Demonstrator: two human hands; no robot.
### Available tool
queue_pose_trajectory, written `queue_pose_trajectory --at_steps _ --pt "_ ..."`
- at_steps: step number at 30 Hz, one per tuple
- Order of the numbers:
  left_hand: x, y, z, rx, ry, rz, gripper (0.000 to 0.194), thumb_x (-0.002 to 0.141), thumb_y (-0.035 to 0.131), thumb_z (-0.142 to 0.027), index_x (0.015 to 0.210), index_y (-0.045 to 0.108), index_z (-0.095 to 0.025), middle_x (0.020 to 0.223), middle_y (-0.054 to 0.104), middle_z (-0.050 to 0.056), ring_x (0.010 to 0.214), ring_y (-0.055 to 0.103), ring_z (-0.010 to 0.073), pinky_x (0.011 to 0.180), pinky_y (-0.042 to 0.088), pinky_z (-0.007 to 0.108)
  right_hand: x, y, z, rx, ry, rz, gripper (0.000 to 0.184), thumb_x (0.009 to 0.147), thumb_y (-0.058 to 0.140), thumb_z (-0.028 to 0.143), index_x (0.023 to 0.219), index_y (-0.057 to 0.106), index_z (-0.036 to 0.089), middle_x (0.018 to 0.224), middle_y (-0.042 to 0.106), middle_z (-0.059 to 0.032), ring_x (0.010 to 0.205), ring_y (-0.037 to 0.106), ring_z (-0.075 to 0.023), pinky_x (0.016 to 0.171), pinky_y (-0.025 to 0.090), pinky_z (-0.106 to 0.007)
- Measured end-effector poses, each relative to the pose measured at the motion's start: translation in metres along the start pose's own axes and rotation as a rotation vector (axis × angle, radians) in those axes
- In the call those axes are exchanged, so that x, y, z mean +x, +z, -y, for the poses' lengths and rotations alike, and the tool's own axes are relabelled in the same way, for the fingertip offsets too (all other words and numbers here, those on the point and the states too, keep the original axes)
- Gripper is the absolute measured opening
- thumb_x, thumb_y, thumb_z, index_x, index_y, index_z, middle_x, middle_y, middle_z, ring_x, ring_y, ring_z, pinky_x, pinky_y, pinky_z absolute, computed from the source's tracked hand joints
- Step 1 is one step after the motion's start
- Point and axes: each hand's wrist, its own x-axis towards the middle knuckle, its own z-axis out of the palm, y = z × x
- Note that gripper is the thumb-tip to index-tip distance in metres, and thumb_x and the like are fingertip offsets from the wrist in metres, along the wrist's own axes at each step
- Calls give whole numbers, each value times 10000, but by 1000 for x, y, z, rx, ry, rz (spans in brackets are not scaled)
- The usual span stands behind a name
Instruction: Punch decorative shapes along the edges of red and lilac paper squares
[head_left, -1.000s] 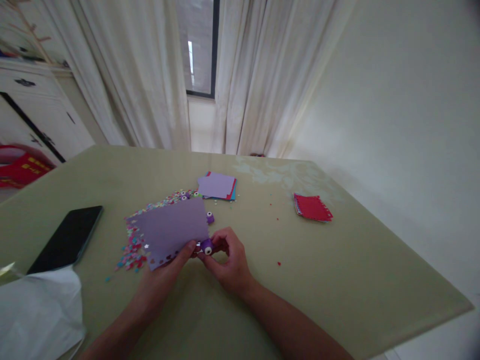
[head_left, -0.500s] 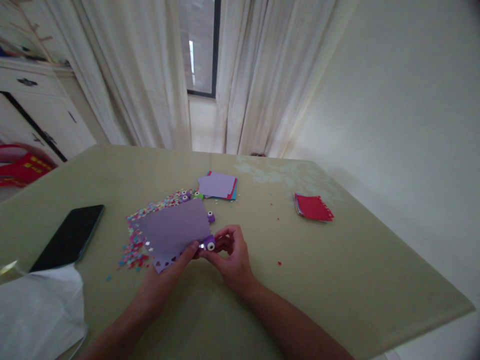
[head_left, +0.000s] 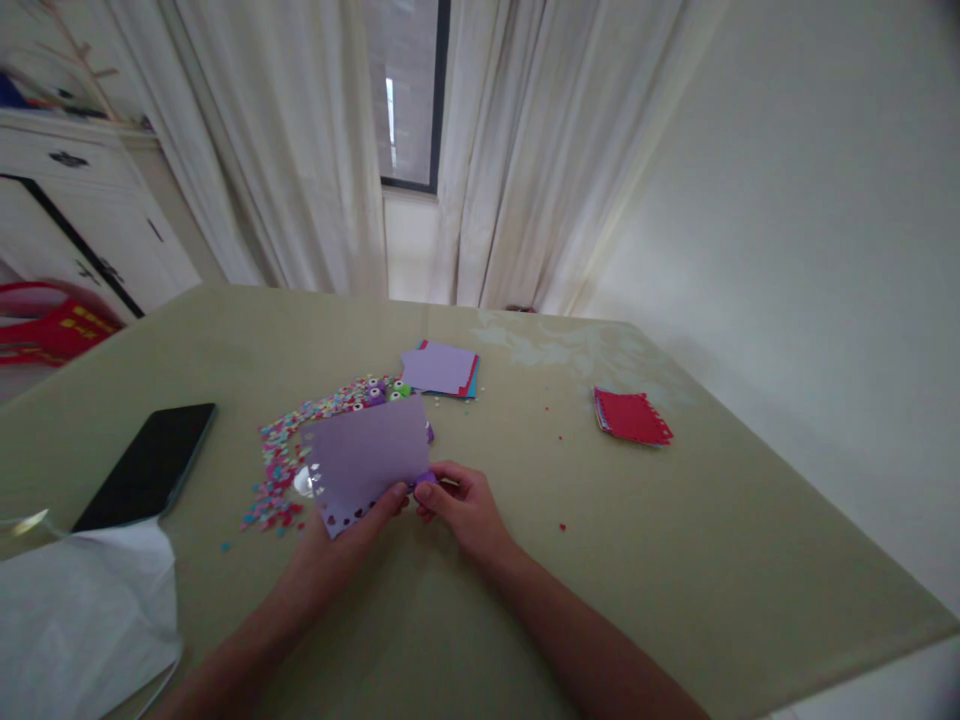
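My left hand (head_left: 341,555) is closed on a purple sheet of paper (head_left: 371,450), thumb on top near its lower right corner. Star-shaped holes run down the paper's left edge, and heart-shaped holes line its lower edge. My right hand (head_left: 469,510) grips a small purple craft punch (head_left: 425,480) at that lower right corner, its thumb pressed over the punch and covering most of it. Behind the sheet are another purple punch (head_left: 376,393) and a green punch (head_left: 401,388), both with eye decorations. One more purple punch (head_left: 430,432) is partly hidden by the paper's right edge.
Loose punched confetti (head_left: 274,495) lies left of and behind the paper. A stack of coloured paper (head_left: 442,368) sits farther back; red-topped punched sheets (head_left: 634,417) lie at right. A black phone (head_left: 150,465) and a white cloth-like item (head_left: 90,620) are at left.
The paper has shifted slightly right and turned a little. My right thumb has moved onto the punch, covering its eye. A white round patch now shows beside the paper's left edge.
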Motion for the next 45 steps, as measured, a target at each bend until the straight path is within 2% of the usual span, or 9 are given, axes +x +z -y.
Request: queue_pose_trajectory --at_steps 9,15,20,25,29,34,38,41,45 --pt "-5 -1 -8 3 64 67 198 779 758 -405 836 789 -218 803 821 -11 793 782 271 726 614 317 -2 1 4 7 68 37 588 649 859 711 797 606 202 583 567 63 502 484 -103 513 388 -230" --pt "-1 -1 6 22 67 110 225 816 758 -431 891 781 -221 857 831 2 822 779 269 747 619 330 -2 0 4 -10 67 58 570 692 838 707 799 605 198 600 587 52 520 478 -103 510 349 -231" --pt "2 -2 17 22 64 142 300 828 750 -492 932 772 -212 905 833 50 839 774 279 770 627 374 -2 0 4 -34 34 71 528 707 841 666 768 600 201 600 557 60 517 464 -99 525 359 -241" --pt "-1 -1 12 -8 55 133 288 794 767 -502 895 772 -232 867 822 43 812 763 289 746 622 383 -4 0 10 -63 42 64 485 708 853 623 770 614 206 620 593 46 530 496 -116 541 388 -258" --pt "-1 0 8 -26 13 83 304 747 786 -530 858 780 -247 852 820 52 796 761 303 727 621 394 -2 -1 15 -43 44 119 512 728 817 676 764 625 203 624 593 37 558 500 -125 582 401 -272" --pt "1 -2 -5 -12 -71 19 364 675 779 -554 835 799 -228 864 830 78 856 767 332 799 611 416 -6 2 14 42 31 170 550 657 916 570 952 630 204 847 653 3 736 587 -154 692 452 -273" --pt "2 -6 -15 6 -114 4 394 682 732 -610 721 779 -220 763 813 66 804 762 326 746 596 389 -13 1 13 -165 -37 63 442 735 894 479 923 597 210 787 600 35 673 526 -127 619 400 -243" --pt "3 -9 -14 68 -104 -43 426 700 703 -648 609 744 -233 704 794 65 789 750 325 735 574 381 -15 -3 16 -393 -116 63 327 833 824 451 919 631 201 723 592 40 631 503 -127 590 384 -243" --pt "4 -11 -10 75 -82 -61 447 732 687 -653 610 766 -230 739 807 76 816 745 317 797 559 383 -7 -16 19 -734 -276 7 203 925 749 377 970 668 196 807 659 -4 717 584 -160 688 445 -275"
